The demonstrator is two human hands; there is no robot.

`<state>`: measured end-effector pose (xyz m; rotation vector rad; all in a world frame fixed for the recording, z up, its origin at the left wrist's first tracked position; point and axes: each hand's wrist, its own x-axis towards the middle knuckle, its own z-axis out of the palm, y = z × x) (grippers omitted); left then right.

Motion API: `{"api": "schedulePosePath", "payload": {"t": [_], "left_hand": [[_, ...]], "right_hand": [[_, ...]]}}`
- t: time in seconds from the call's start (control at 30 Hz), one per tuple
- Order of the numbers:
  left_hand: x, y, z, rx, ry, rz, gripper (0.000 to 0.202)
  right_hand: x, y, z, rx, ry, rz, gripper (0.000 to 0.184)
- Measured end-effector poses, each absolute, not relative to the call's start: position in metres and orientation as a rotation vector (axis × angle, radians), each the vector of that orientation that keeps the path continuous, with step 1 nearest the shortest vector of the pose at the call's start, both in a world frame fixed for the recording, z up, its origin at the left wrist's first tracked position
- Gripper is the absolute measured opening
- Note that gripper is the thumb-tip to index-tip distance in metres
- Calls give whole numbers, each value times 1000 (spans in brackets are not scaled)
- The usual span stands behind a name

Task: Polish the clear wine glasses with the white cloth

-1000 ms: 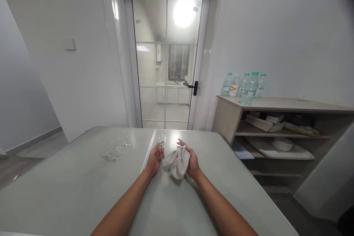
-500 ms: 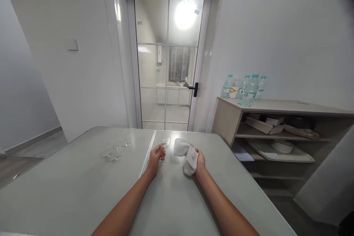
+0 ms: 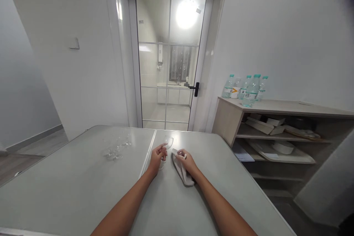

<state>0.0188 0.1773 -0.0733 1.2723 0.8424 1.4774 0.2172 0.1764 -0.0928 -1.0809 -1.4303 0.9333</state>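
Table (image 3: 83,188): glass (image 3: 168,142) in left hand (image 3: 156,156)

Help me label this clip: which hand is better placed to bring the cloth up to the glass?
Right. The right hand grips the white cloth, which lies on the table just beside the wine glass. The left hand is occupied pinching the glass's stem, so it probably suits steadying.

No writing can be read anywhere. The water bottles (image 3: 246,87) on top of the shelf unit (image 3: 279,105) carry label bands, all too small and blurred to make out; one white label (image 3: 233,90) shows only an orange mark. The papers (image 3: 243,153) on a lower shelf are likewise illegible.
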Motion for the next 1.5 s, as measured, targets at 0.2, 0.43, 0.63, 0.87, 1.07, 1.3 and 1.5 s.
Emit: {"api": "schedulePosePath", "payload": {"t": [0.2, 0.43, 0.63, 0.87, 1.07, 1.3, 1.5], "left_hand": [[19, 179, -74, 1271, 854, 1469, 66], [19, 180, -80, 1531, 1117, 1464, 64], [23, 173, -82, 2118, 1379, 1224, 49], [21, 173, -87, 2237, 1459, 1148, 47], [17, 173, -91, 2483, 1291, 1118, 52], [17, 171, -89, 2641, 1205, 1007, 50], [18, 163, -82, 2607, 1201, 1005, 49]], "right_hand": [[218, 180, -101, -1000, -1402, 938, 20], [235, 191, -97, -941, -791, 941, 38], [225, 164, -80, -891, -1073, 850, 25], [209, 144, -71, -853, -1118, 957, 37], [215, 141, -67, -761, -1153, 1136, 50], [222, 141, -57, -695, -1137, 1120, 48], [222, 138, -54, -761, -1256, 1125, 44]]}}
